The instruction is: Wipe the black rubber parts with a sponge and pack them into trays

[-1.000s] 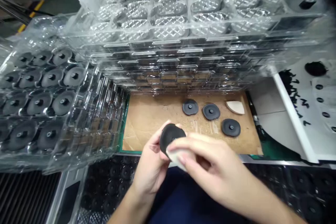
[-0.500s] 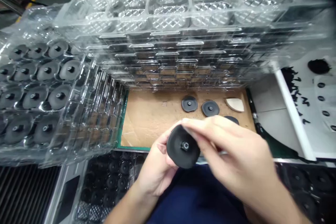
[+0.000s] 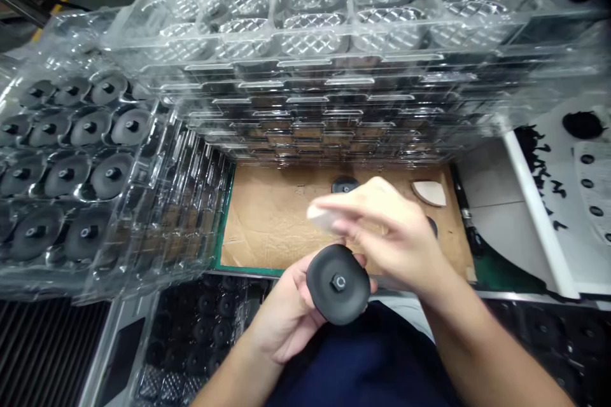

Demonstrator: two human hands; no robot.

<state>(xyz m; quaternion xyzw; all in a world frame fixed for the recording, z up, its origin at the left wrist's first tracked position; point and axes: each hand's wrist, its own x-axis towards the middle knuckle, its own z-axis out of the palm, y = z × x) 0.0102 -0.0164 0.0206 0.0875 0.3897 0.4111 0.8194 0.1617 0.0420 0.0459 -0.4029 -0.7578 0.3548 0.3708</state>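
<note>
My left hand (image 3: 291,311) holds a black rounded disc (image 3: 327,296) by its rim, with the dished face and its hollow centre stud turned up. Just above the disc, apart from it, is my right hand (image 3: 396,229), blurred by motion. Its thumb and fingers are pinched together, and a small pale piece (image 3: 324,219) seems to be between their tips; blur hides what it is. Behind the right hand, another black disc (image 3: 344,184) lies on the cardboard (image 3: 267,216), partly covered. The edge of one more dark disc (image 3: 433,226) shows beside the right wrist.
A tall stack of clear plastic trays (image 3: 310,63) rises behind the cardboard. Trays of black discs (image 3: 90,133) are piled at left. A pale wedge-shaped piece (image 3: 431,193) lies at right, near a white tray (image 3: 548,248) with small black bits (image 3: 585,124).
My right hand has lifted off the disc's rim and moved up and away, covering a disc on the cardboard. My left hand has lowered the held disc slightly and turned it flatter.
</note>
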